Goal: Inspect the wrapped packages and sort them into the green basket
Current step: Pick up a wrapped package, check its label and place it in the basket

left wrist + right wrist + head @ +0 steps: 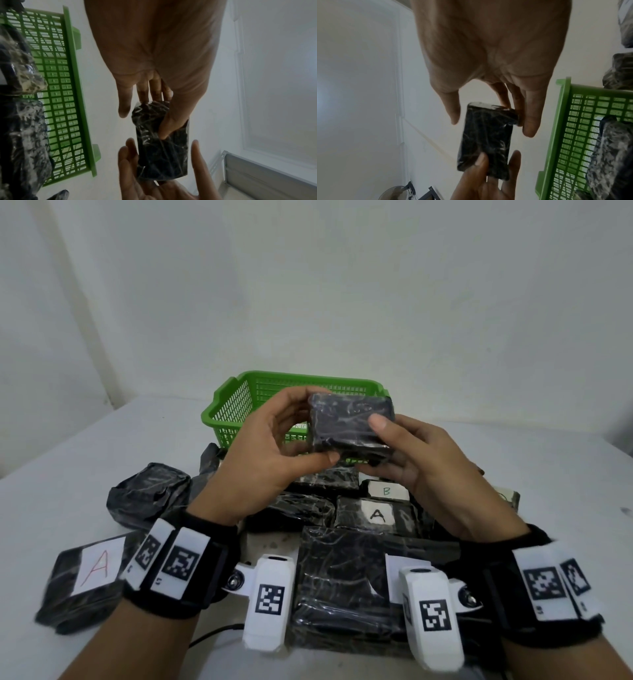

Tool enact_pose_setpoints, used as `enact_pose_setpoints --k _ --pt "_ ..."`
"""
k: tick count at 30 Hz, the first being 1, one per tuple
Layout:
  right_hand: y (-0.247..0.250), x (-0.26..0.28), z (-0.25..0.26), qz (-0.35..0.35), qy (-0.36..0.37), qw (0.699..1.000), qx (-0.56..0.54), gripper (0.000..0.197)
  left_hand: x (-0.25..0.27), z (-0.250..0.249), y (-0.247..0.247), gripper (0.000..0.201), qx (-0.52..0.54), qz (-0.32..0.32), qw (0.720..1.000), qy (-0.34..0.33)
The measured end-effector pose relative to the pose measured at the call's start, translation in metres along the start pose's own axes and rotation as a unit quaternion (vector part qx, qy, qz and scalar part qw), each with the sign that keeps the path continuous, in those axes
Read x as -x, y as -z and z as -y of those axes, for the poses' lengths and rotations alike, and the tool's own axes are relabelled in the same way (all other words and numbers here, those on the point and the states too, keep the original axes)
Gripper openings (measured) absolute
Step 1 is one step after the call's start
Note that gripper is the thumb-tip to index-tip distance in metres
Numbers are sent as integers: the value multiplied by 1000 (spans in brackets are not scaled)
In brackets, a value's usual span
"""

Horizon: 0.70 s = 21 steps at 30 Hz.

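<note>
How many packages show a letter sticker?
3 clearly: red A package near left, black A package in the middle, B package behind it. Others may hide theirs.

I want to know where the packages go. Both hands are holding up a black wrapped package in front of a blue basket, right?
Nearly. Both the left hand and the right hand do hold up the black wrapped package, but the basket behind it is green, not blue. The head view shows this plainly, and both wrist views show the same green mesh.
</note>
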State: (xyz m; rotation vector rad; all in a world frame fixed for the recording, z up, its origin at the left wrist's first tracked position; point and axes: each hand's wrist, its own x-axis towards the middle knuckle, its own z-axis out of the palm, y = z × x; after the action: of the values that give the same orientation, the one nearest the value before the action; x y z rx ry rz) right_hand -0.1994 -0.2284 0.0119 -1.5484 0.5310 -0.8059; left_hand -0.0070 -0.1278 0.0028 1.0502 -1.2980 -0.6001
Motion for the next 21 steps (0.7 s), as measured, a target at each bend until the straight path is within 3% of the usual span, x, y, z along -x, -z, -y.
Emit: enact_pose_setpoints --k 3,5,8,12,17,21 --pt "1 0 -1 -18 10 1000 -14 60 1 0 1 72 6 23 1000 16" --pt "3 0 -3 -35 30 999 7 65 2 0 0 79 22 34 998 50" --pt "2 0 -3 -45 47 998 26 74 2 -1 -2 69 39 0 996 86" --pt "-2 1 -2 -42 56 997 32 73 0 0 -3 54 11 -43 997 60" --pt "-1 2 0 -67 81 994 27 70 1 -2 -4 62 13 -16 997 70" --pt "1 2 -1 -39 79 995 38 74 0 -2 -2 62 7 -42 998 50"
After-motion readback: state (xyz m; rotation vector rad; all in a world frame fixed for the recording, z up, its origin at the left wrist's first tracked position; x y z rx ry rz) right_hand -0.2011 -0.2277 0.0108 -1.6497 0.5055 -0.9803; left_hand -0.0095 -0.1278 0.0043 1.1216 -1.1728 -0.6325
